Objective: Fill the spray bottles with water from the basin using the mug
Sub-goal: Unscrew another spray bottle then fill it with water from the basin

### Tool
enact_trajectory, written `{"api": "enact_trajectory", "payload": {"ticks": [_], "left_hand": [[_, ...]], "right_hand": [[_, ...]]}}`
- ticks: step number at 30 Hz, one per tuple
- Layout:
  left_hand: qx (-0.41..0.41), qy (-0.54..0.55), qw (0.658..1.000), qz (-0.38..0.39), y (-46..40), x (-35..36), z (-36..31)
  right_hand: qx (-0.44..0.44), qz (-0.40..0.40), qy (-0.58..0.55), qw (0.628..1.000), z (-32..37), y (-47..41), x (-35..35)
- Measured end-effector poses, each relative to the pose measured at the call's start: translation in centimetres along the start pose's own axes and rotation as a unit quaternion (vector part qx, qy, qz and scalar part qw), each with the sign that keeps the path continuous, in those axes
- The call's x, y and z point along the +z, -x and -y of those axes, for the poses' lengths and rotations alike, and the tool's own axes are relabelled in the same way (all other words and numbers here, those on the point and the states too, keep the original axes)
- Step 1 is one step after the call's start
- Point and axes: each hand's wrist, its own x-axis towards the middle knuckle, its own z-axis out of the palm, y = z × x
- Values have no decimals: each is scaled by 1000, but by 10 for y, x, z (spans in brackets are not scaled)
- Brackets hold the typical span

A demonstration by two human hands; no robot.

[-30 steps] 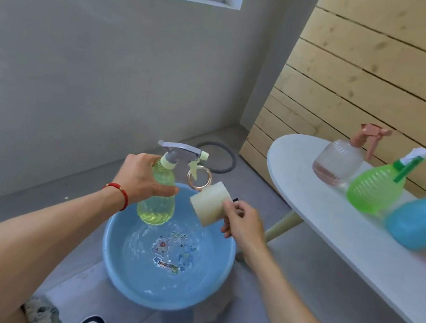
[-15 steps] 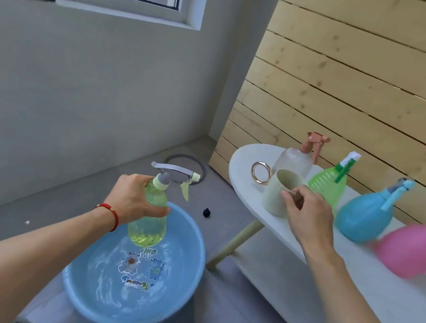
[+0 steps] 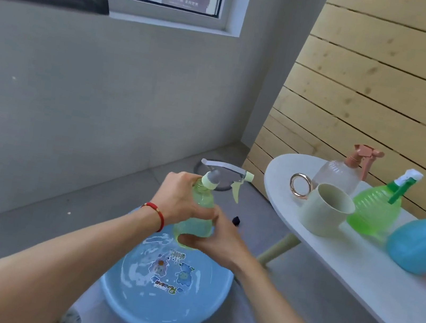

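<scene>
Both hands are gripping the yellow spray bottle (image 3: 200,209) above the basin (image 3: 163,310): left hand (image 3: 181,198) fingers curling round its neck, right hand (image 3: 217,239) fingers round its base. It is standing nearly upright, nozzle pointing right toward the mug (image 3: 324,209) on the worktop (image 3: 356,273).

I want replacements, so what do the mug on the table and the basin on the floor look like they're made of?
Mug: matte cream body, probably plastic or ceramic, with a shiny gold metallic-looking ring handle. Basin: glossy blue, likely plastic, with a cartoon print under the water.
</scene>
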Motion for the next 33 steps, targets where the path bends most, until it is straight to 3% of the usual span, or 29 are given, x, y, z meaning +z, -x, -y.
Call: {"api": "enact_trajectory", "payload": {"ticks": [5, 9, 13, 16, 18, 20, 21, 23, 25, 26, 28, 30, 33], "left_hand": [[-10, 38, 999, -25, 3, -8, 10], [-64, 130, 989, 24, 9, -9, 18], [-144, 306, 940, 37, 11, -6, 24], [-154, 335, 929, 24, 8, -8, 24], [-157, 334, 929, 22, 6, -8, 28], [-166, 324, 931, 22, 3, -8, 32], [-172, 318, 932, 24, 2, -8, 34], [-176, 306, 935, 27, 0, -9, 38], [-180, 303, 935, 28, 0, -9, 39], [-184, 302, 935, 29, 0, -10, 39], [-190, 301, 934, 33, 2, -10, 37], [-195, 297, 934, 33, 2, -8, 35], [-194, 272, 942, 33, 2, -3, 32]], "right_hand": [[-44, -86, -34, 995, 11, -18, 17], [-78, -116, -48, 989, 16, -26, 18], [-81, -131, -39, 987, 30, -28, 17], [-83, -101, -27, 991, 40, -27, 14], [-52, -51, 41, 997, 40, -24, 2], [4, -38, 183, 982, 37, -20, -27], [23, -78, 244, 966, 38, -15, -44], [3, -229, 265, 937, 50, -4, -78], [-122, -340, 193, 912, 78, 6, -102], [-188, -328, 171, 910, 95, 7, -107], [-256, -211, 239, 912, 128, 3, -105], [-214, -92, 386, 893, 145, -12, -93], [-178, -37, 487, 854, 153, -33, -81]]}}
